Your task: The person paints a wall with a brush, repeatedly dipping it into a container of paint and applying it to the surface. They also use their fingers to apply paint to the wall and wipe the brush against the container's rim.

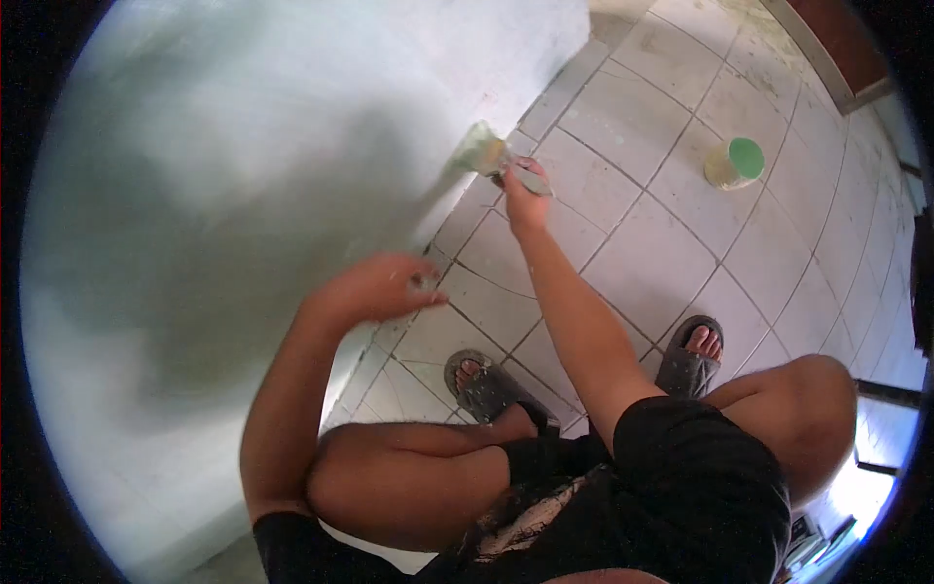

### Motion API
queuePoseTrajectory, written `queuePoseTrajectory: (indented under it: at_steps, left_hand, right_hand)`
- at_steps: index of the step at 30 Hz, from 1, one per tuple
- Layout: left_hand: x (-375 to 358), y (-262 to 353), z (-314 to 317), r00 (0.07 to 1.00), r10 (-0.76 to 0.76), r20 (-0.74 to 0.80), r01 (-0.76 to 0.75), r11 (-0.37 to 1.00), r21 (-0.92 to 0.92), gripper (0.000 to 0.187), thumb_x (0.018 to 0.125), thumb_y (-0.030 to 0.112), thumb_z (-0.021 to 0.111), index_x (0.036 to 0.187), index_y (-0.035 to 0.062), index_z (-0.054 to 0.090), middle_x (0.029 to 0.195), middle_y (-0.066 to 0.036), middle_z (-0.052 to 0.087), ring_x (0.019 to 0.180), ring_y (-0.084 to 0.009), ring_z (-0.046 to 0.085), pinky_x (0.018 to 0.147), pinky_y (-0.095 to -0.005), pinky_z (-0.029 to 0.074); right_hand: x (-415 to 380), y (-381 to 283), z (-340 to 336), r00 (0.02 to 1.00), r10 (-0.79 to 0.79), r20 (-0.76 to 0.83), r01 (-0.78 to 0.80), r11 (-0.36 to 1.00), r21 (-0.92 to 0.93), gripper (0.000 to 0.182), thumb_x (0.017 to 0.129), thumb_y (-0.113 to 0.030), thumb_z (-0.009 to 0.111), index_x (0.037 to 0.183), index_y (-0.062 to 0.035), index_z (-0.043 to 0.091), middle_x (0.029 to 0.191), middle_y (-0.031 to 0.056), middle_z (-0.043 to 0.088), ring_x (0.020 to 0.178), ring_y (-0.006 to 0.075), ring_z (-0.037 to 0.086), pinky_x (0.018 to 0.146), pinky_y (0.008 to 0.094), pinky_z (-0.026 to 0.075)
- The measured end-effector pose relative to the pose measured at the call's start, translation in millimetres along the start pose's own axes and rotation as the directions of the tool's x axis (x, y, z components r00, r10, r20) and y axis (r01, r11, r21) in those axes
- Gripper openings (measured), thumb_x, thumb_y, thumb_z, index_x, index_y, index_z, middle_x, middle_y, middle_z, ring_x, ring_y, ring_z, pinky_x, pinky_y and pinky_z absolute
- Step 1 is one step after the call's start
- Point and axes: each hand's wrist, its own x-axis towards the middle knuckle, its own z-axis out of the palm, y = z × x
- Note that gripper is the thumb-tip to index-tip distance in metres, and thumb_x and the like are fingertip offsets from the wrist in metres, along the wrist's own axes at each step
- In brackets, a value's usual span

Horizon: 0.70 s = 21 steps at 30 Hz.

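My right hand [526, 200] is wrapped round the handle of a paintbrush [483, 152]. The brush's wide bristles, coated pale green, are against or very close to the foot of the wall [292, 195], just above the floor line. Fresh-looking pale paint covers the wall in uneven patches. My left hand [394, 287] hovers in front of the wall, lower and to the left, its fingers loosely curled with a gap between them and the thumb. It looks slightly blurred, and I see nothing held in it.
A small tub of green paint [736, 163] stands on the tiled floor [662, 234] to the right. My feet in dark slippers [484, 389] are planted below my hands, knees bent wide. A brown panel with a frame [839, 44] is at the upper right.
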Motion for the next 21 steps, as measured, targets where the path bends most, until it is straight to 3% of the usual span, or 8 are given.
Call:
queuePoseTrajectory:
  at_steps: [4,6,10,12,13,15,19,21]
  left_hand:
    - [56.4,11.7,-13.8,0.999,-0.010,0.033,0.008,0.999,0.053,0.052,0.082,0.045,0.060,0.111,0.0015,0.060,0.108,-0.017,0.062,0.097,-0.0323,0.060,0.086,-0.0397,0.046]
    - [75.7,-2.6,2.9,0.994,0.081,0.074,-0.096,0.969,0.229,0.050,0.082,0.043,0.060,0.110,0.0012,0.060,0.105,-0.018,0.063,0.096,-0.0318,0.061,0.086,-0.0405,0.046]
    - [84.2,-38.2,47.2,0.993,0.055,0.107,-0.072,0.983,0.167,0.051,0.082,0.044,0.061,0.111,0.0017,0.060,0.106,-0.019,0.062,0.098,-0.0335,0.059,0.087,-0.0412,0.046]
    - [91.1,-57.3,52.0,0.954,-0.021,0.298,-0.008,0.995,0.095,0.049,0.082,0.043,0.060,0.111,0.0033,0.061,0.107,-0.020,0.061,0.099,-0.0352,0.059,0.088,-0.0419,0.046]
    - [98.8,-72.5,60.1,0.954,-0.023,0.298,-0.006,0.995,0.097,0.049,0.082,0.043,0.060,0.111,0.0033,0.061,0.107,-0.020,0.061,0.099,-0.0352,0.059,0.088,-0.0419,0.046]
    - [113.9,-100.5,66.4,0.998,-0.045,0.038,0.024,0.902,0.431,0.041,0.078,0.039,0.063,0.093,0.0014,0.067,0.093,-0.018,0.065,0.090,-0.0345,0.062,0.081,-0.0425,0.048]
    - [116.3,-82.0,58.8,0.980,-0.127,0.151,0.048,0.895,0.444,0.042,0.083,0.039,0.059,0.109,0.0058,0.062,0.103,-0.020,0.063,0.095,-0.0355,0.060,0.086,-0.0433,0.046]
    - [114.3,-73.0,65.8,0.980,-0.027,0.198,-0.058,0.911,0.408,0.042,0.083,0.039,0.059,0.108,0.0058,0.062,0.102,-0.019,0.063,0.094,-0.0360,0.060,0.085,-0.0434,0.047]
  right_hand:
    - [0.2,-33.5,-7.3,0.990,0.136,-0.032,-0.134,0.990,0.041,0.022,0.086,-0.006,0.058,0.106,-0.0040,0.048,0.102,0.0113,0.057,0.091,0.0204,0.060,0.076,0.0347,0.055]
    - [-7.3,-54.6,6.1,0.977,0.206,-0.052,-0.164,0.888,0.429,0.028,0.086,-0.006,0.057,0.111,-0.0040,0.045,0.104,0.0120,0.057,0.092,0.0231,0.061,0.079,0.0362,0.054]
    - [-19.4,-69.6,37.5,0.979,0.194,0.054,-0.188,0.785,0.590,0.033,0.085,-0.007,0.060,0.113,-0.0031,0.045,0.103,0.0110,0.056,0.091,0.0233,0.060,0.077,0.0371,0.055]
    - [-16.7,-33.5,31.4,0.969,0.248,-0.014,-0.224,0.893,0.391,0.026,0.085,-0.006,0.060,0.108,-0.0016,0.049,0.099,0.0103,0.057,0.088,0.0209,0.061,0.075,0.0346,0.055]
    - [-16.6,-13.0,18.6,0.968,0.249,-0.013,-0.224,0.892,0.394,0.026,0.085,-0.006,0.060,0.108,-0.0016,0.049,0.099,0.0103,0.057,0.088,0.0209,0.061,0.075,0.0346,0.055]
    - [-6.6,15.3,-9.1,0.982,0.173,-0.071,-0.179,0.981,-0.077,0.020,0.084,-0.006,0.060,0.103,-0.0007,0.055,0.092,0.0090,0.060,0.081,0.0182,0.061,0.070,0.0318,0.055]
    - [-9.1,6.4,-16.5,0.976,0.178,-0.122,-0.176,0.984,0.028,0.017,0.084,-0.006,0.060,0.099,-0.0004,0.060,0.087,0.0082,0.061,0.077,0.0150,0.061,0.064,0.0286,0.053]
    - [-11.8,5.4,-21.3,0.983,0.170,-0.062,-0.173,0.984,-0.039,0.029,0.084,-0.006,0.061,0.110,-0.0007,0.052,0.097,0.0090,0.059,0.081,0.0157,0.060,0.069,0.0287,0.055]
